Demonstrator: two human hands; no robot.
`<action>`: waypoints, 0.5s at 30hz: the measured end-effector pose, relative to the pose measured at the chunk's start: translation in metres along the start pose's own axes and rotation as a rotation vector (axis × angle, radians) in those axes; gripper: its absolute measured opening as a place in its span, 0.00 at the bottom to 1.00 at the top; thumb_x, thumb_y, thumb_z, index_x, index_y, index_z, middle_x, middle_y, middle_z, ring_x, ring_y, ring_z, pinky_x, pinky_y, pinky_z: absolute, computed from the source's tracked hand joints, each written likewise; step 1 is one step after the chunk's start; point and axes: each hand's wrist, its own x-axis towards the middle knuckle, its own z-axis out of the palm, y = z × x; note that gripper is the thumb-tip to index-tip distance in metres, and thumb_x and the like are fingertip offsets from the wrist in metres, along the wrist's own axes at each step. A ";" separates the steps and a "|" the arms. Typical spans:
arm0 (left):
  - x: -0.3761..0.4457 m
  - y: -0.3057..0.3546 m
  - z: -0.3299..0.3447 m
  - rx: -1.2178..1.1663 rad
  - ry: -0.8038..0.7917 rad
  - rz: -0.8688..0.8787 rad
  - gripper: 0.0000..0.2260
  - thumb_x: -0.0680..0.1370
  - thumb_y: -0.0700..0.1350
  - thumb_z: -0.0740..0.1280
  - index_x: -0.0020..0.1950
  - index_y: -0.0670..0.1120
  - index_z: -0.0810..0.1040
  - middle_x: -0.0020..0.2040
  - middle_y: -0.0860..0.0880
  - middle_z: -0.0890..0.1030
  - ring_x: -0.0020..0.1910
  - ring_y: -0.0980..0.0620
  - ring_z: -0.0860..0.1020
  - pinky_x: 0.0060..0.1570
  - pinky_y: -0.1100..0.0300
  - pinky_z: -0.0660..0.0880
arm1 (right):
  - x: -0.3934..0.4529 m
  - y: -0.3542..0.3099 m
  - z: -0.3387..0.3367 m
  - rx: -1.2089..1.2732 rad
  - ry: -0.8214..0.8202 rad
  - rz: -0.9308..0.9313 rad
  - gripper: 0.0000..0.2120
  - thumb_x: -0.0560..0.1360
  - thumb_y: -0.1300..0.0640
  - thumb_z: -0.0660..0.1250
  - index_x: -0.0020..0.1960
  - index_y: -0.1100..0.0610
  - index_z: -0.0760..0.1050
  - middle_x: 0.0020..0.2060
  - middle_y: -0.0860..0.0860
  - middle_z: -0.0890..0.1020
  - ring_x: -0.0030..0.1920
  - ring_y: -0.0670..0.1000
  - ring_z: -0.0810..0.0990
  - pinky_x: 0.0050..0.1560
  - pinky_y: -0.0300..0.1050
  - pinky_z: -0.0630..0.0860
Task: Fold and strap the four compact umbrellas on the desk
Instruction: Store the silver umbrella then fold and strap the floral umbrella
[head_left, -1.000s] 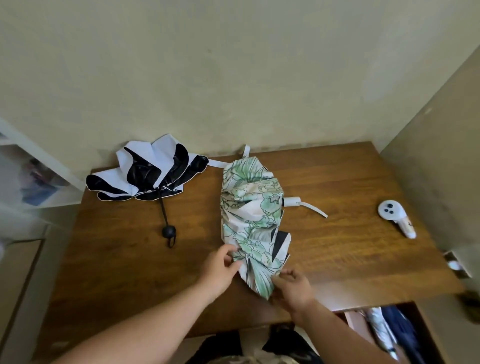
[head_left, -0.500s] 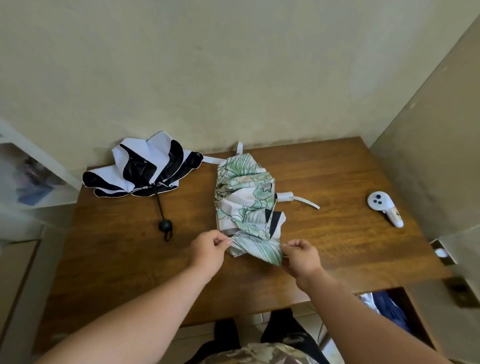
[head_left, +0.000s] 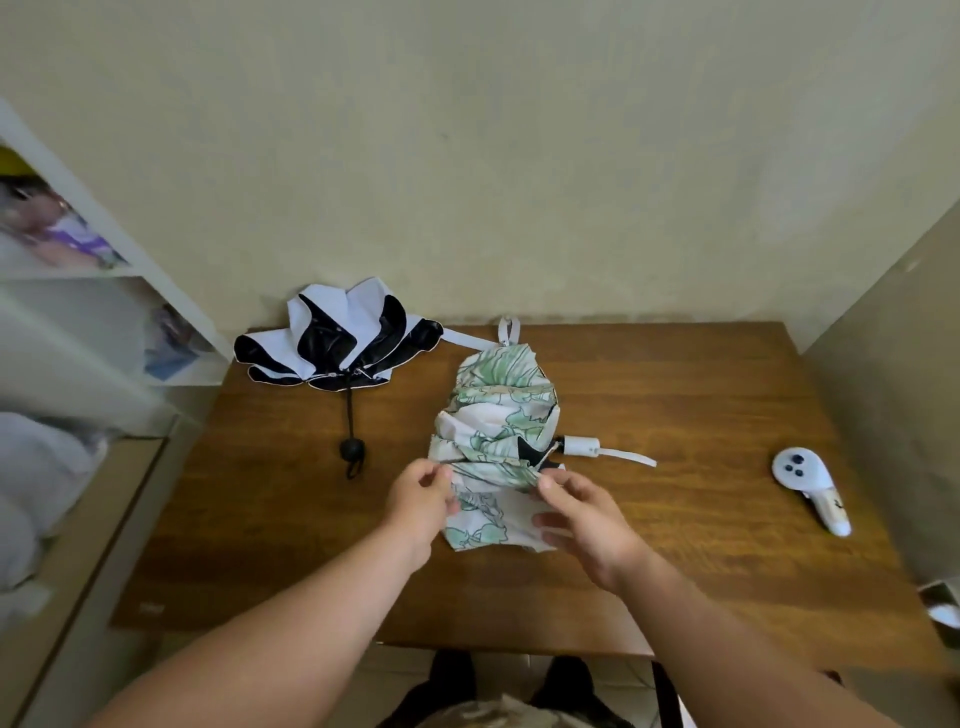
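Pinching a pleat of the green floral umbrella (head_left: 496, 431) at mid-desk (head_left: 701, 545) with left hand (head_left: 422, 500) and right hand (head_left: 582, 512), risking slack fabric slipping free and bunching unevenly before strapping

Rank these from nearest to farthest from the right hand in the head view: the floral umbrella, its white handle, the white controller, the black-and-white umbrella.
1. Floral umbrella: pinched by the right hand.
2. White handle: just beyond the hand, slightly right.
3. White controller: far right on the desk.
4. Black-and-white umbrella: back left corner.
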 end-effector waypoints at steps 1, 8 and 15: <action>0.003 0.014 0.002 -0.032 -0.023 -0.024 0.02 0.86 0.49 0.64 0.55 0.55 0.77 0.50 0.46 0.83 0.49 0.45 0.86 0.59 0.45 0.81 | 0.008 -0.011 -0.002 -0.039 -0.013 -0.027 0.18 0.76 0.52 0.76 0.65 0.52 0.79 0.59 0.55 0.84 0.50 0.55 0.85 0.49 0.50 0.80; 0.054 0.081 0.015 -0.241 -0.138 -0.152 0.06 0.86 0.49 0.64 0.62 0.50 0.75 0.59 0.51 0.84 0.59 0.47 0.83 0.61 0.41 0.78 | 0.041 -0.042 -0.012 -0.201 0.165 -0.197 0.17 0.76 0.63 0.73 0.61 0.49 0.76 0.52 0.51 0.85 0.51 0.56 0.85 0.57 0.56 0.82; 0.096 0.083 0.032 -0.309 -0.272 -0.187 0.21 0.87 0.38 0.59 0.80 0.47 0.66 0.76 0.45 0.72 0.76 0.45 0.71 0.69 0.42 0.72 | 0.040 0.062 -0.015 -0.270 0.181 0.214 0.26 0.70 0.68 0.72 0.67 0.56 0.75 0.51 0.52 0.85 0.49 0.53 0.86 0.51 0.54 0.86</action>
